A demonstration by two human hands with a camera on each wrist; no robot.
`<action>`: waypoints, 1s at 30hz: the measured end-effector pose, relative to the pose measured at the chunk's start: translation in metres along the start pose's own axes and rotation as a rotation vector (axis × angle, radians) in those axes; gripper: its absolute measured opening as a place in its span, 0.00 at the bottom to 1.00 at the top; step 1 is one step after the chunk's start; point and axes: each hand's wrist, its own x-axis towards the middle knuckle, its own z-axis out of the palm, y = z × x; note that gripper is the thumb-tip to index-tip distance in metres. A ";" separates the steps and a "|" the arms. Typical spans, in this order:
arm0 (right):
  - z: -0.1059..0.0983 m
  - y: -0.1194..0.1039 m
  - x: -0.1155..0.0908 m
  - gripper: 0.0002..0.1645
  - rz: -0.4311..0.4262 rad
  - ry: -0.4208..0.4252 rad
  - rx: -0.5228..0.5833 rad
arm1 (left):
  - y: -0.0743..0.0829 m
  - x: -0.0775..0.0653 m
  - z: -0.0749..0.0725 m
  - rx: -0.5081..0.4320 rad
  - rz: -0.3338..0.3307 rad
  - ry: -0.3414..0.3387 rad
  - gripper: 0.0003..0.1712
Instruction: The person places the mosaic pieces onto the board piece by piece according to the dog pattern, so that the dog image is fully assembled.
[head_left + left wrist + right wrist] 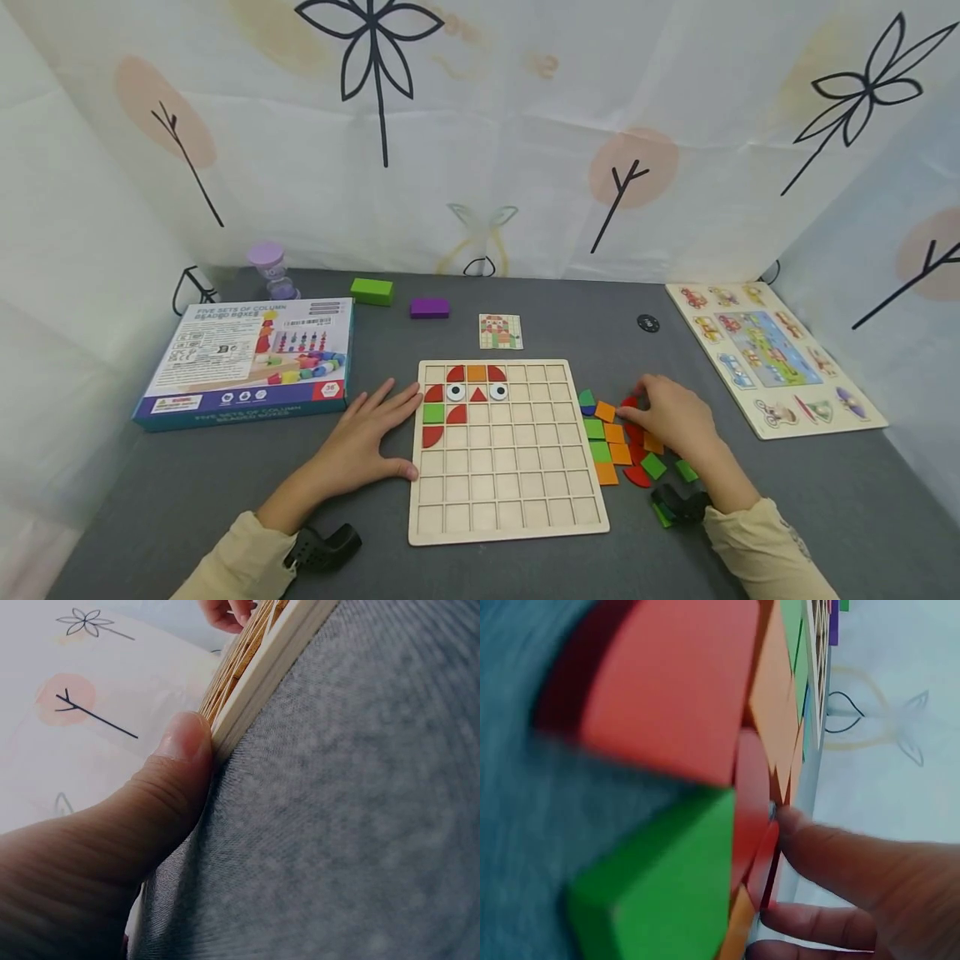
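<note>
A wooden grid board (517,483) lies flat on the grey table, with red, orange and green pieces and two eye pieces in its upper left cells. My left hand (375,433) rests at the board's left edge, fingers spread; in the left wrist view the thumb (184,754) touches the board's side (255,682). Right of the board is a pile of loose pieces, among them orange squares (613,432) and green squares (653,466). Over this pile, my right hand (675,417) pinches a red quarter-circle piece (628,402) between thumb and fingers.
A small pattern card (500,332) lies behind the board. A boxed toy set (247,358), a purple sand timer (273,268), a green block (372,292) and a purple block (430,309) stand back left. At right are a picture board (772,358) and a black disc (648,323).
</note>
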 end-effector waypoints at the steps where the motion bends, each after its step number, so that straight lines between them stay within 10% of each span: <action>1: 0.000 -0.002 0.001 0.23 0.010 -0.004 -0.003 | 0.000 0.000 0.000 0.003 -0.001 0.001 0.58; 15: -0.004 -0.021 0.004 0.16 -0.106 0.045 0.078 | 0.000 -0.001 -0.001 0.003 0.002 0.001 0.57; 24: 0.008 -0.127 -0.005 0.12 -0.575 0.092 0.091 | -0.001 -0.003 -0.004 -0.005 0.011 0.008 0.57; 30: 0.024 -0.173 -0.003 0.11 -0.701 0.050 0.021 | 0.001 -0.002 -0.003 -0.019 0.017 0.013 0.56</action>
